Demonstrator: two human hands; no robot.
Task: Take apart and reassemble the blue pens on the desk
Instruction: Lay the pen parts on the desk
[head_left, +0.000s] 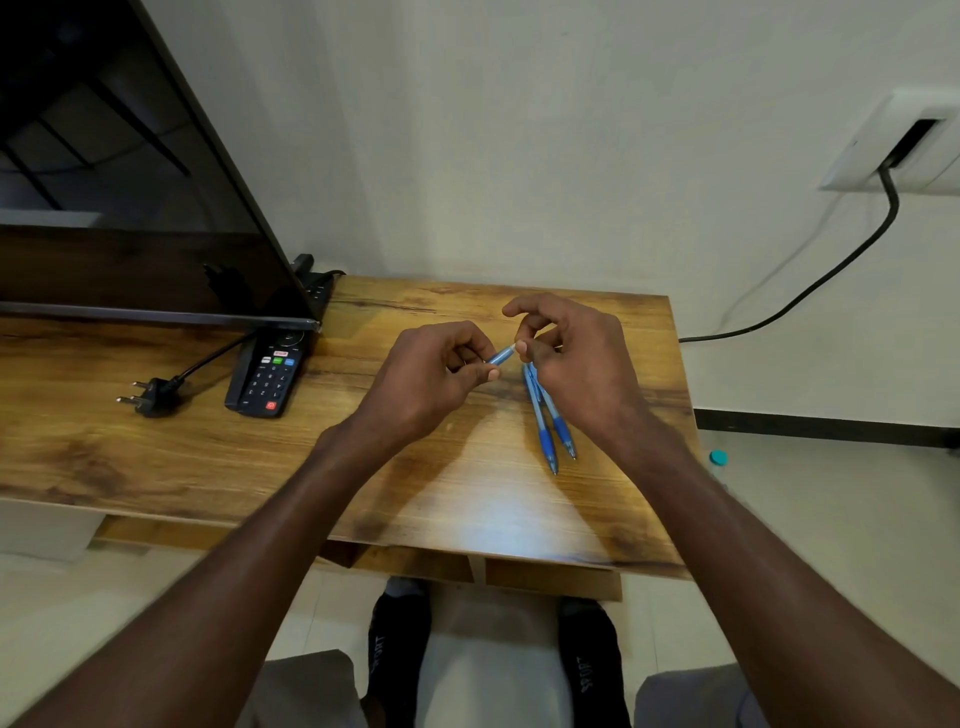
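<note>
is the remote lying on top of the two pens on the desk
No, the remote lies by the TV, apart from the two blue pens under the right hand.

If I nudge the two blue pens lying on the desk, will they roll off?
Probably a short roll: the two blue pens are round, slim and look light, on a smooth flat desk. They lie touching, near the right edge, so push gently.

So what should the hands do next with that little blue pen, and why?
Probably twist or pull the two ends apart. The left hand and right hand each pinch one end of the short blue plastic pen piece above the wooden desk, and it looks still joined. Two more blue pens lie whole beneath the right hand, waiting.
</note>
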